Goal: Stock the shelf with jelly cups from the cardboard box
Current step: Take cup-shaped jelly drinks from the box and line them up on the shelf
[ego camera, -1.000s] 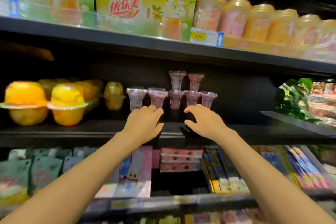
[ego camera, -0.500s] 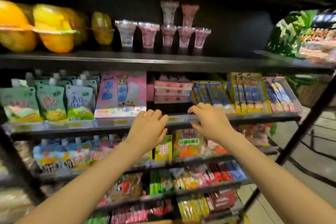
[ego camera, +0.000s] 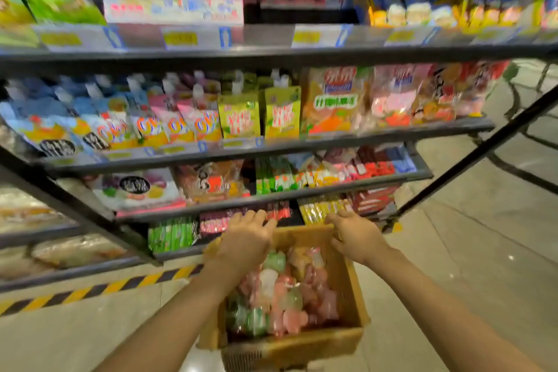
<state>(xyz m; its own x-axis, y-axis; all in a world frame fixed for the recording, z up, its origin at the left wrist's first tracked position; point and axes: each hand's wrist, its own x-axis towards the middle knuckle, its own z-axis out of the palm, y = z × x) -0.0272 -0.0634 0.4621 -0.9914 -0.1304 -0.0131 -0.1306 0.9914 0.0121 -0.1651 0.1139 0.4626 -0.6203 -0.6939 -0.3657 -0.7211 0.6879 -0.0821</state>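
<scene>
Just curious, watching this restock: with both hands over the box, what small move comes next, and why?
Probably lower both hands into the box and take jelly cups: both are open and empty, hovering above the far end of the cups.

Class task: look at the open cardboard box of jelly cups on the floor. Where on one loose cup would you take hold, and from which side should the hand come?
Probably from above: the cardboard box is open on top and its walls block the sides. The jelly cups lie jumbled, so pinch whichever top one's body shows, fingers across it. Both the left hand and right hand are over the box, empty.
</scene>
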